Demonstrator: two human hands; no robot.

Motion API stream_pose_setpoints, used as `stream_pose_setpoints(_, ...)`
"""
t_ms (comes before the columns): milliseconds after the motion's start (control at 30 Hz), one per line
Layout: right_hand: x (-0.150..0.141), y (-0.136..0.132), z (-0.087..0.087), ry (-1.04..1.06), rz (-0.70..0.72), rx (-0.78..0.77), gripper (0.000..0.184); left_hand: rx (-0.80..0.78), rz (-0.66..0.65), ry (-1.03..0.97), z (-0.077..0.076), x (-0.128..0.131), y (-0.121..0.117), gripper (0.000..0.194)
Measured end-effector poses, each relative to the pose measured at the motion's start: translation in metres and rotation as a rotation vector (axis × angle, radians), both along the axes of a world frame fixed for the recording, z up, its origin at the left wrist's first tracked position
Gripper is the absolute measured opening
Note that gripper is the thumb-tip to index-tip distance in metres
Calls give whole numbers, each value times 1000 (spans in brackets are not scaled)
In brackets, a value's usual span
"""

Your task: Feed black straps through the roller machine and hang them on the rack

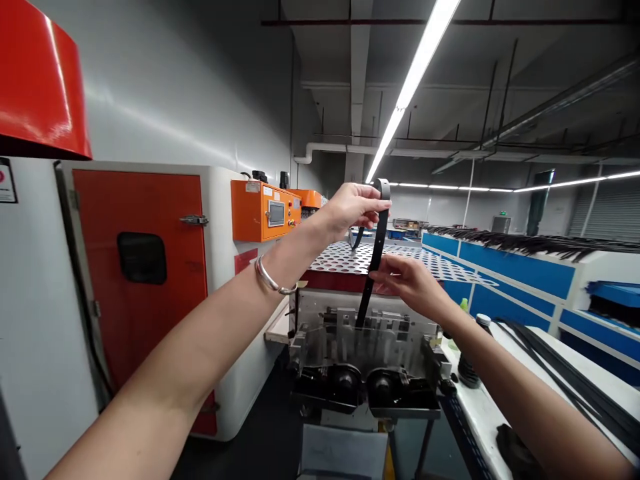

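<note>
A narrow black strap hangs nearly upright in front of me, its lower end reaching down into a metal strap-processing machine. My left hand grips the strap's upper end, which curls over at the top. My right hand pinches the strap lower down, at about its middle. A metal bangle circles my left wrist. Below the hands, a pair of dark rollers sits at the machine's front. The strap's lowest tip is hidden among the machine's metal parts.
A perforated metal table lies behind the machine. To the right, a white bench holds several long black straps and a dark spool. Left stands a cabinet with an orange door and an orange control box.
</note>
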State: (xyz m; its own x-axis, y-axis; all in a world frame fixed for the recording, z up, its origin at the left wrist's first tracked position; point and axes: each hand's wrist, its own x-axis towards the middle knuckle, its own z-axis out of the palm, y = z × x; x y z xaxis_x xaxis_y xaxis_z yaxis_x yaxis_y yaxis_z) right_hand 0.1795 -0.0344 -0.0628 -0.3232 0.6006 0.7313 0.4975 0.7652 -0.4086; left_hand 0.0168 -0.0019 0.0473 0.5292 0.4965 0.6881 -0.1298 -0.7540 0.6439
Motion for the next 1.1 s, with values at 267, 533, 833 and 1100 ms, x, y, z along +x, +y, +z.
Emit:
stream_pose_setpoints(267, -5, 18, -26, 91, 109, -71, 27, 9, 146, -49, -59, -5, 3, 18)
stream_pose_setpoints(533, -11, 28, -48, 66, 120, -146, 27, 17, 191, -16, -84, -10, 12, 16)
stream_pose_setpoints(833, 3, 20, -42, -19, -16, -123, 21, 2, 192, -2, -86, -2, 10, 17)
stream_pose_setpoints(1100, 17, 6, -52, -158, -147, -152, 23, 47, 277, 157, -109, 0, 19, 21)
